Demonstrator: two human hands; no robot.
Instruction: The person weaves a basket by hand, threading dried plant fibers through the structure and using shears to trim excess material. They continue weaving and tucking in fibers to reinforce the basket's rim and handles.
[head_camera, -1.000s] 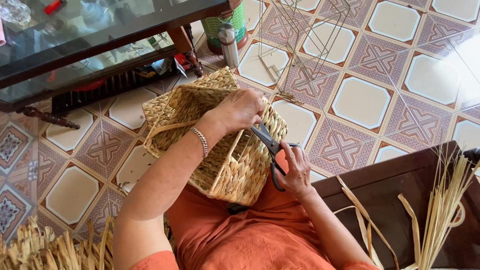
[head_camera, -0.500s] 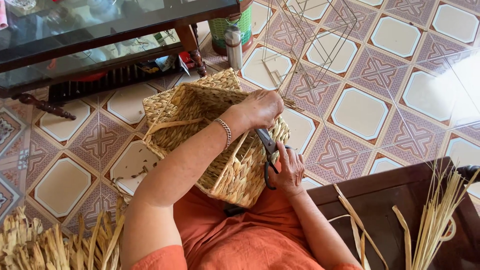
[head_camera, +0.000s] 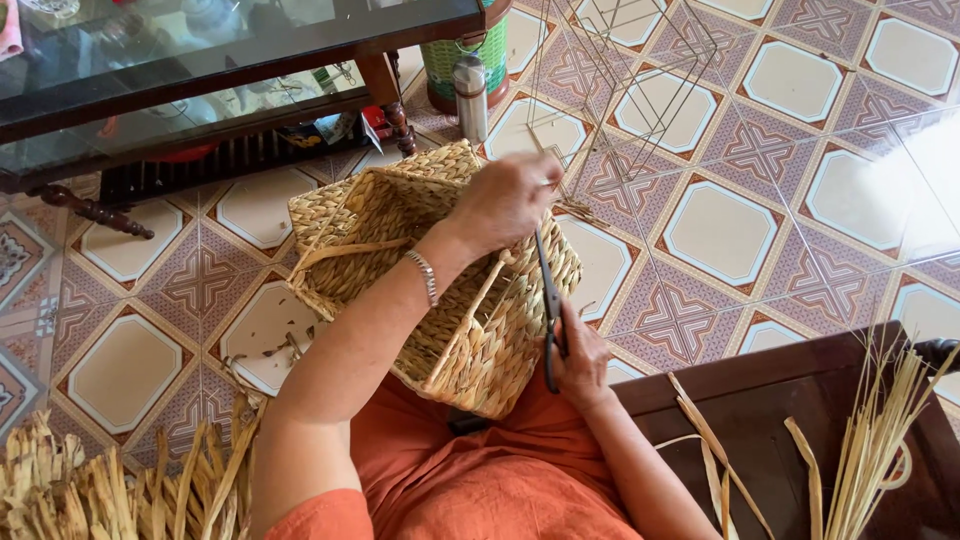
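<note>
Woven straw basket (head_camera: 450, 300) tilted on lap; dark scissors (head_camera: 549, 315) upright against its side.

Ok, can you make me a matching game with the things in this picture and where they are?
Things:
1. basket
2. scissors
3. flask
4. dry straw

Places:
A. standing on the tiled floor by the glass table
B. in the right hand
C. on the lap, under the left hand
D. heaped at the bottom left

Pairs: 1-C, 2-B, 3-A, 4-D

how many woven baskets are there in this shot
1: a square tan woven straw basket on the person's lap, left hand at its rim. Beyond it stands a bare wire frame, unwoven. Others may be out of view.
</note>
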